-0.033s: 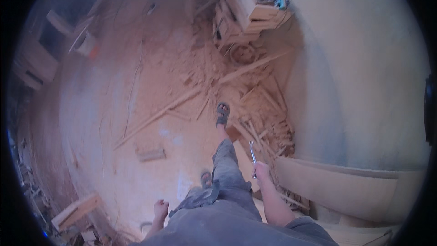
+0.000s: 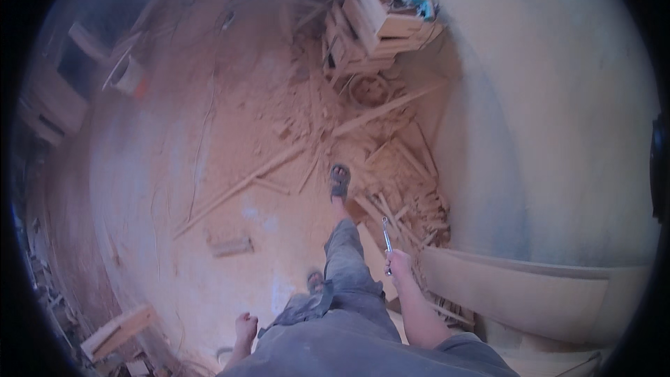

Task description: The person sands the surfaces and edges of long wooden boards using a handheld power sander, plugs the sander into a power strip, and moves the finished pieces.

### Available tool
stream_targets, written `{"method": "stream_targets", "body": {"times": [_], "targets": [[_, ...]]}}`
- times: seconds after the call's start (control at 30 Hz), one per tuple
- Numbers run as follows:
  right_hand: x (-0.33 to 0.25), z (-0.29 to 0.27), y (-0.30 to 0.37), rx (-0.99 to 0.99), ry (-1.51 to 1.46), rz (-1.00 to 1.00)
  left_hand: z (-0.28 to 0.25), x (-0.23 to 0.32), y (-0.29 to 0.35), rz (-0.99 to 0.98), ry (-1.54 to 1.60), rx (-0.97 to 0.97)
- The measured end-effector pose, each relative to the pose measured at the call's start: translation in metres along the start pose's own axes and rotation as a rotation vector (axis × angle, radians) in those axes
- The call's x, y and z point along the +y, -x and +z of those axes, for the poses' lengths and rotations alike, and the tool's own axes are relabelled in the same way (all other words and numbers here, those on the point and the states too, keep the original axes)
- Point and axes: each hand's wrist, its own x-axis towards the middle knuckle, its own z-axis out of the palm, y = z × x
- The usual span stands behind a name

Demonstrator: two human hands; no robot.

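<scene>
My right hand [image 2: 398, 263] is closed around a shiny metal wrench [image 2: 387, 237]. The ring-shaped end points forward, away from me, and a short bit of the tool shows below the fist. On the other side of my body, my left hand [image 2: 246, 326] hangs low with its fingers curled in, and nothing shows in it. One sandalled foot [image 2: 340, 180] is stretched out ahead on the dusty floor [image 2: 160, 188], while the other [image 2: 315, 281] is farther back.
Thin wood strips [image 2: 244, 183] and a short block [image 2: 232, 246] lie ahead. Wood scraps [image 2: 412, 160] and sawdust heap along the pale wall [image 2: 558, 132], below stacked wooden boxes [image 2: 377, 24]. Curved panels [image 2: 516, 286] lean at right. A white bucket [image 2: 126, 75] stands far left.
The floor and scraps have shifted slightly toward me in the view. My right hand still grips the wrench, and both hands keep nearly the same place.
</scene>
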Motion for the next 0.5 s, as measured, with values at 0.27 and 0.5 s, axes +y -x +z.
{"method": "stream_targets", "body": {"times": [0.27, 0.5], "targets": [[-0.283, 0.094, -0.164, -0.015, -0.077, -0.366, -0.002, 0.278, -0.001, -0.084, 0.199, -0.011], [-0.606, 0.188, -0.291, -0.114, -0.181, -0.874, -0.002, 0.508, -0.014, 0.536, 0.161, -0.007]]}}
